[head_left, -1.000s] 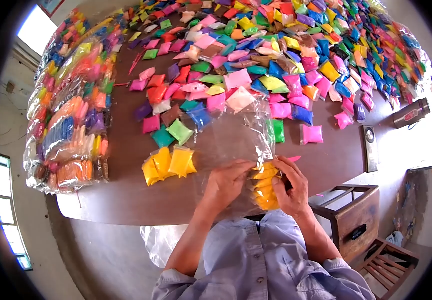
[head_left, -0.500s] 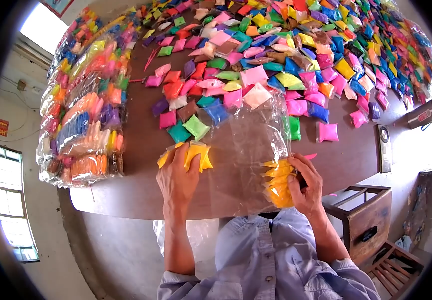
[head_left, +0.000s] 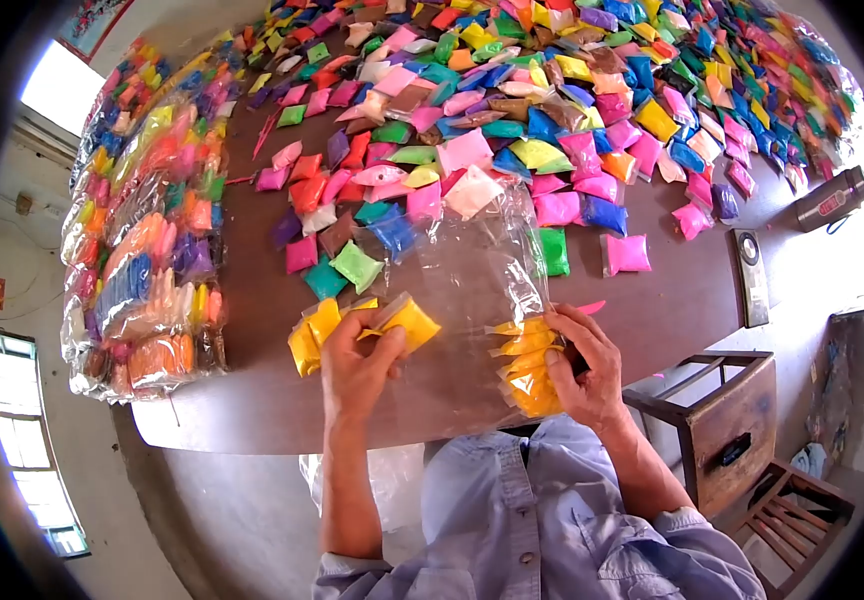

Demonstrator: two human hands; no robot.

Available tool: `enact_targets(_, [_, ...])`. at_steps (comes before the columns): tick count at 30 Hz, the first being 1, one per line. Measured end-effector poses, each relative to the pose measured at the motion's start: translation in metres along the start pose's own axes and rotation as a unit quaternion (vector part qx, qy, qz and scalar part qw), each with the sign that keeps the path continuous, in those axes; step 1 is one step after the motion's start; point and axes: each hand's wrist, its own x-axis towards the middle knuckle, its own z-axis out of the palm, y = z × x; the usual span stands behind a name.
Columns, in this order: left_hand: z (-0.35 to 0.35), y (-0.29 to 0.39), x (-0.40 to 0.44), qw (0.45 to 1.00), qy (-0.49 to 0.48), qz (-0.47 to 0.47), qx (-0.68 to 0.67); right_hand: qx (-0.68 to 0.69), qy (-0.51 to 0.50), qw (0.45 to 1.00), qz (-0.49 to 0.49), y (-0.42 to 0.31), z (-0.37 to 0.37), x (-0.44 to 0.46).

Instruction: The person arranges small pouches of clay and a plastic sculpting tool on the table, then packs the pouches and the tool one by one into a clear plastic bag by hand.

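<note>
My left hand (head_left: 360, 365) pinches a yellow packet (head_left: 412, 322) and has lifted one side of it. Just left of those fingers lie other yellow packets (head_left: 306, 345) on the table. Near the table's front edge, my right hand (head_left: 584, 370) is closed round the right side of a clear plastic bag (head_left: 467, 270). Several yellow packets (head_left: 530, 375) sit stacked in the bag's lower right part, against my right fingers. The rest of the bag lies flat and see-through between my hands.
A big heap of coloured packets (head_left: 512, 100) covers the back of the brown table (head_left: 242, 330). Filled clear bags (head_left: 152, 290) are piled at the left. A dark bottle (head_left: 832, 200) and a metal-faced tool (head_left: 749, 278) lie at the right, above a wooden stool (head_left: 722, 430).
My left hand has left the bag, moved left to the loose yellow packets and taken hold of one, which is now tilted and shifted right. My right hand has stayed at the bag.
</note>
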Motion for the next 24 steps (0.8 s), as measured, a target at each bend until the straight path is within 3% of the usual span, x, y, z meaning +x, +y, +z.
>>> enact_targets(11, [0.057,-0.030,0.020,0.976,-0.138,-0.001,-0.165,0.015,0.005,1.000,0.010,-0.002,0.001,0.001])
enact_targets(13, [0.060,-0.032,0.025,0.975,-0.213,0.027,-0.064,0.007,0.006,1.000,0.001,-0.003,0.001,0.003])
enact_targets(15, [0.061,-0.031,0.023,0.978,-0.204,0.048,-0.003,0.002,0.005,1.000,0.001,-0.004,0.000,0.003])
enact_targets(17, [0.064,-0.033,0.022,0.954,-0.149,0.191,0.175,0.006,0.004,1.000,0.005,-0.004,0.001,0.003])
enact_targets(18, [0.067,-0.029,0.021,0.954,-0.150,0.190,0.175,0.011,0.004,1.000,0.008,-0.004,0.001,0.003])
enact_targets(20, [0.070,-0.017,0.018,0.925,-0.124,0.281,0.223,0.000,0.000,1.000,0.004,-0.005,0.000,0.004])
enact_targets(24, [0.073,-0.014,0.023,0.933,-0.135,0.274,0.188,-0.019,-0.008,1.000,-0.007,-0.002,0.000,0.004])
